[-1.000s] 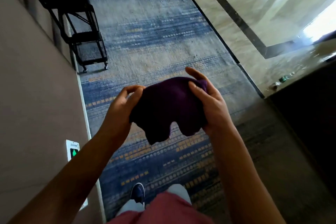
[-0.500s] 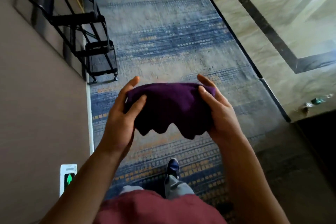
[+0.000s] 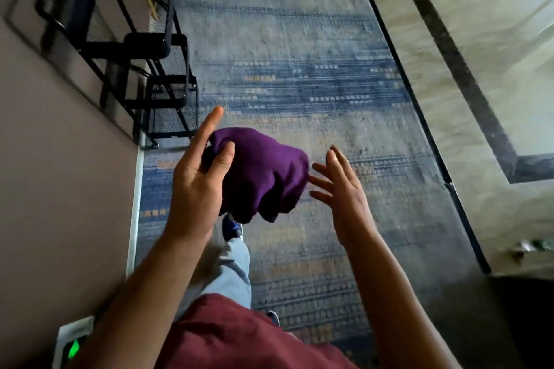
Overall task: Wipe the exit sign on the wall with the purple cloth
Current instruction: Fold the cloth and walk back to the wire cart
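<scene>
The purple cloth (image 3: 263, 174) hangs bunched in front of me above the carpet. My left hand (image 3: 198, 180) grips its left end with thumb and fingers, the index finger sticking up. Just right of the cloth, my right hand (image 3: 341, 189) has its fingers spread and holds nothing; whether the fingertips touch the cloth I cannot tell. The exit sign (image 3: 73, 346), a white plate with a glowing green arrow, sits low on the beige wall (image 3: 54, 204) at the bottom left, partly hidden behind my left forearm.
A black wire-mesh cart (image 3: 144, 48) stands against the wall ahead on the left. Blue patterned carpet (image 3: 299, 75) runs down the corridor, bordered on the right by glossy marble floor (image 3: 485, 39). My leg and shoe (image 3: 232, 231) show below the cloth.
My right hand has let go of the cloth and opened; the cloth now hangs from my left hand alone. The exit sign has slid lower in view as I stepped forward.
</scene>
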